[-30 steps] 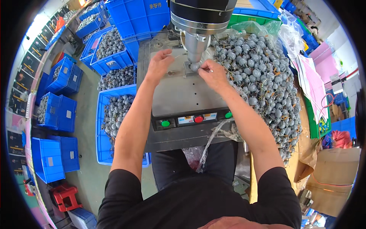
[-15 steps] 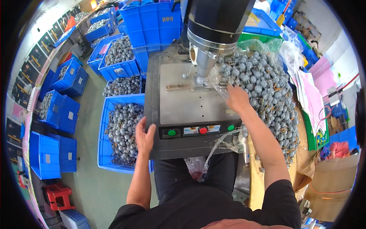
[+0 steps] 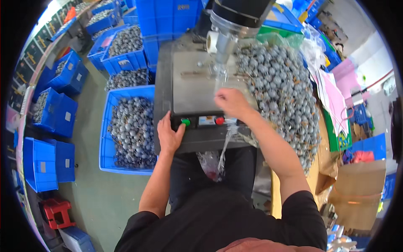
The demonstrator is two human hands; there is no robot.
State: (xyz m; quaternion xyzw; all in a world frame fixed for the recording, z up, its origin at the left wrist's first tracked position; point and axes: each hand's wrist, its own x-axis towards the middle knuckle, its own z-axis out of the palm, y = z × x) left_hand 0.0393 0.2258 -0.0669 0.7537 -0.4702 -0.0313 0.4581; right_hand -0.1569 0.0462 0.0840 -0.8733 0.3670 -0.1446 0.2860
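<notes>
My left hand (image 3: 168,135) rests on the front left edge of the machine, fingers apart, its thumb at the green button (image 3: 185,122). Over the front part of the flat metal plate (image 3: 193,101) is my right hand (image 3: 232,102), curled closed and smeared by motion; what it holds, if anything, cannot be made out. Beyond it, beneath the metal horn (image 3: 226,48) of the press, lies a clear plastic piece (image 3: 221,76). A small grey ball (image 3: 200,64) sits on the plate, left of the horn. A red button (image 3: 219,121) is on the front panel, near my right wrist.
A large heap of grey balls with stems (image 3: 285,88) covers the yellow table on the right. A blue crate (image 3: 105,147) of similar balls stands left of the machine. Clear plastic film (image 3: 228,138) hangs from the front edge. More blue crates (image 3: 40,164) and a red stool (image 3: 57,213) stand farther left.
My right hand has moved left and nearer, from beside the heap to over the plate's front. My left hand has come from off the machine's side onto its edge by the green button.
</notes>
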